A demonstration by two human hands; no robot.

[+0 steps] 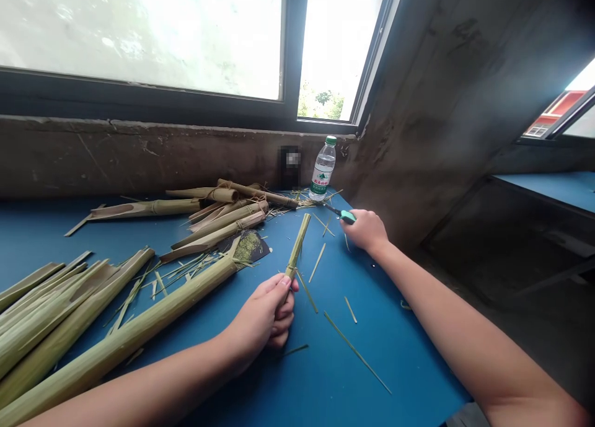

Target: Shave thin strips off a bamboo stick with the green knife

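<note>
Far on the blue table [288, 393] stood a bottle [322, 171]. The left hand [267, 312] gripped a bamboo stick [299, 243] mid-table; apart and farther right, the right hand [366, 230] clasped a green-handled knife [348, 217], which, swung wide, might topple the bottle.

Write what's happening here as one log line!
left hand: gripping bamboo piece | right hand: holding teal-handled tool | bottle: upright, capped | blue table: thin strips scattered

We held a slim bamboo piece [298, 244] in our left hand [273, 312] and a teal-handled tool [346, 217] in our right hand [367, 230], over a blue table [288, 393] strewn with bamboo slivers [357, 351]; a water bottle [323, 171] stood near the wall [209, 157].
</note>
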